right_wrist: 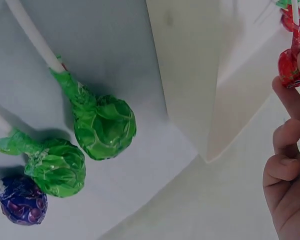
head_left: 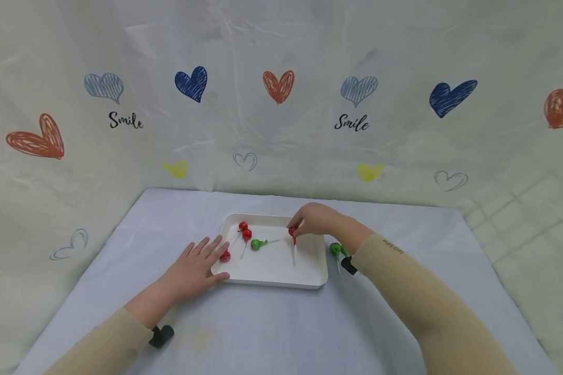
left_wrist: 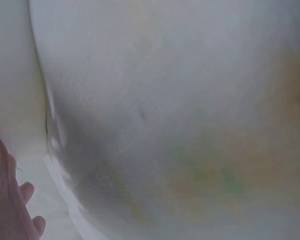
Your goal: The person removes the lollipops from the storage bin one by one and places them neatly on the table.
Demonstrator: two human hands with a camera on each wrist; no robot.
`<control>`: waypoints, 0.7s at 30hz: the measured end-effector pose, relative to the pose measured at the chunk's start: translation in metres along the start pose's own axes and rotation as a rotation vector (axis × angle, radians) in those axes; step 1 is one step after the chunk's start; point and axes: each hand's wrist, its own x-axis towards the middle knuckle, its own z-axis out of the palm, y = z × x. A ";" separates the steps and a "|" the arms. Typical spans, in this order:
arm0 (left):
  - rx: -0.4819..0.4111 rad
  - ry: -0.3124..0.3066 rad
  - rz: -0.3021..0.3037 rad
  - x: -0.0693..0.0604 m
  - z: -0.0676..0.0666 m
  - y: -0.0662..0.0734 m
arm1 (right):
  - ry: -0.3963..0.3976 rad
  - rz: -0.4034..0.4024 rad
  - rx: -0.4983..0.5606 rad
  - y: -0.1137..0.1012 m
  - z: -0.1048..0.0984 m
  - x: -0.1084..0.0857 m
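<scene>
A white tray (head_left: 272, 276) lies on the table with several wrapped lollipops in it. My left hand (head_left: 192, 273) is spread over the tray's left end, its fingers straight and beside a red lollipop (head_left: 225, 256). Thumb and fingertips of my right hand (head_left: 315, 220) pinch a red lollipop (right_wrist: 290, 69) by its wrapped head over the tray's right part, its white stick pointing down toward me. Two more red lollipops (head_left: 246, 234) and a green lollipop (head_left: 256, 245) lie in the tray. In the left wrist view only part of my left hand (left_wrist: 10, 195) shows.
To the right of the tray, partly behind my right forearm, lie two green lollipops (right_wrist: 105, 127) and a dark blue one (right_wrist: 24, 200) on the white tablecloth (head_left: 262, 323). A pale curtain printed with hearts (head_left: 281, 146) stands behind the table.
</scene>
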 end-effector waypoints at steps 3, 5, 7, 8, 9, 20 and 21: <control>0.003 0.003 0.003 0.001 0.001 -0.001 | 0.014 -0.002 0.011 0.004 -0.004 -0.007; 0.000 0.005 0.003 0.002 0.002 -0.001 | 0.024 -0.004 0.019 0.007 -0.007 -0.012; -0.002 0.014 0.004 0.002 0.003 -0.002 | 0.038 -0.009 0.019 0.012 -0.010 -0.018; -0.003 0.018 0.006 0.002 0.003 -0.002 | 0.044 -0.010 0.021 0.015 -0.011 -0.021; -0.002 0.018 0.002 0.003 0.004 -0.002 | 0.051 -0.012 0.023 0.017 -0.013 -0.025; -0.006 0.036 0.009 0.005 0.009 -0.006 | 0.123 0.052 0.039 0.059 -0.016 -0.082; -0.009 0.038 0.010 0.005 0.009 -0.006 | 0.124 0.067 0.040 0.064 -0.016 -0.088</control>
